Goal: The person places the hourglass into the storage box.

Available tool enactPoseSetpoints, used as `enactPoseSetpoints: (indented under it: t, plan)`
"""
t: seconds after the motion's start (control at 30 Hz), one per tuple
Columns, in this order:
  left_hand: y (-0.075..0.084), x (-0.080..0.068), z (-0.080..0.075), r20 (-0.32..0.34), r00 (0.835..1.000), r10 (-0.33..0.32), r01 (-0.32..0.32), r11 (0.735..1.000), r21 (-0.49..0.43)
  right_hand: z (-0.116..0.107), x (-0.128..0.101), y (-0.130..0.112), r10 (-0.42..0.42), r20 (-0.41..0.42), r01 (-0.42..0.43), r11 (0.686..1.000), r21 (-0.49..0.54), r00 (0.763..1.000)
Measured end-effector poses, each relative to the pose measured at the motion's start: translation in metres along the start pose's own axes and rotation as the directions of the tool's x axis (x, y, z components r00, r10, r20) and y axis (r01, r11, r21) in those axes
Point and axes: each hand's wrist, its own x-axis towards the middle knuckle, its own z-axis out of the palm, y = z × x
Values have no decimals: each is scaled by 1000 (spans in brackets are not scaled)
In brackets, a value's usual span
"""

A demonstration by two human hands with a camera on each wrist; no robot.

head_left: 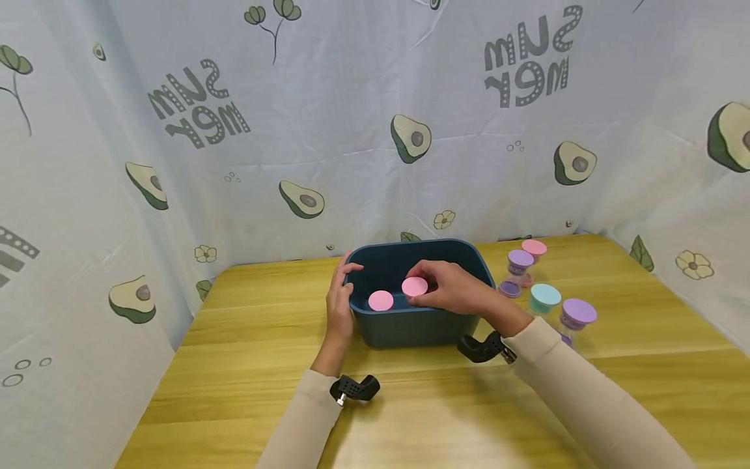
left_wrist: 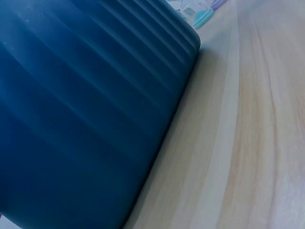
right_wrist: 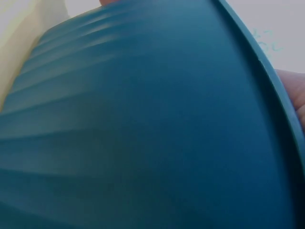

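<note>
- The left hand (head_left: 339, 301) grips the bin (head_left: 469, 257) by its left rim, steadying it.
- The right hand (head_left: 454, 286) pinches a pink hourglass (head_left: 415, 287), upright inside the bin beside another (head_left: 381, 300).

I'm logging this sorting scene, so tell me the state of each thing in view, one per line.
blue bin: upright on the table, open-topped.
left hand: grips the bin's left rim.
right hand: holds a pink-capped hourglass over the bin.
pink-capped hourglass: held, above the bin's inside.
second pink hourglass: inside the bin.
four hourglasses: upright on the table, right of the bin.
</note>
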Motion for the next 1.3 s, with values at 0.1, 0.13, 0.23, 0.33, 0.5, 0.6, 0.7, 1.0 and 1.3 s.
enactPoseSetpoints:
  t: [0.1, 0.13, 0.23, 0.33, 0.5, 0.6, 0.7, 1.0, 1.3]
  plan:
    - [0, -1, -1, 4, 1000, 9, -9, 1000, -3, 1, 1, 0, 23, 19, -23, 1000, 3, 1000]
    - [-1, -1, -1, 4, 1000, 10, -10, 1000, -4, 1, 1, 0, 31, 25, -31, 1000, 2, 999]
    - [-1, -1, -1, 7, 1000, 14, -14, 1000, -8, 2, 2, 0, 65, 45, -65, 998, 2, 997]
    - [-1, -2, -2, 8, 1000, 17, -16, 1000, -9, 3, 3, -1, 102, 66, -102, 995, -1, 993]
    - [-1, -3, -2, 6, 1000, 26, -26, 1000, -13, 4, 2, -2, 146, 78, -146, 989, -9, 986]
    - [-1, -4, -2, 6, 1000, 30, -30, 999, -17, 5, 2, -2, 177, 84, -175, 984, -21, 981]
    - [0, -5, -3, 6, 999, 32, -32, 999, -22, 6, 3, -2, 201, 95, -199, 979, -32, 975]
    - [0, -6, -4, -1, 999, 43, -43, 999, -28, 6, 7, -3, 250, 126, -245, 968, -51, 960]
    - [1, -7, -4, 4, 999, 36, -36, 999, -28, 6, 8, -2, 253, 137, -250, 967, -37, 958]
